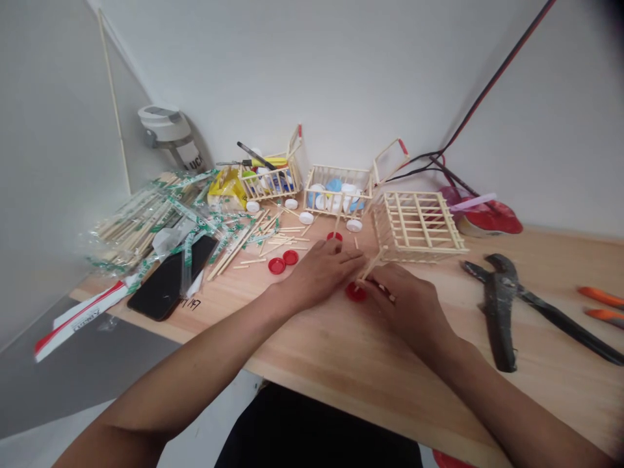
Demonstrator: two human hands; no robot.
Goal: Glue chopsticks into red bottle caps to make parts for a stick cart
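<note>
My right hand [409, 296] is closed on a thin wooden stick [373, 265], which leans up from a red bottle cap [355, 294] on the table. My left hand [322, 272] rests just to the left, its fingers bent and pressed together. What they hold, if anything, is hidden. Right behind those fingers is another red bottle cap [334, 236] with a stick [337, 220] rising from it. Two more red caps, one [277, 266] beside the other [290, 257], lie left of my left hand. Behind my right hand sits a wooden stick basket [419, 224].
Two wheeled stick carts, one [312, 195] nearer the middle and one [270, 185] further left, stand by the wall. Wrapped chopsticks [141, 218], a phone [168, 279] and cut sticks lie left. Large pliers [502, 305] lie right, and a jar [170, 133] stands back left.
</note>
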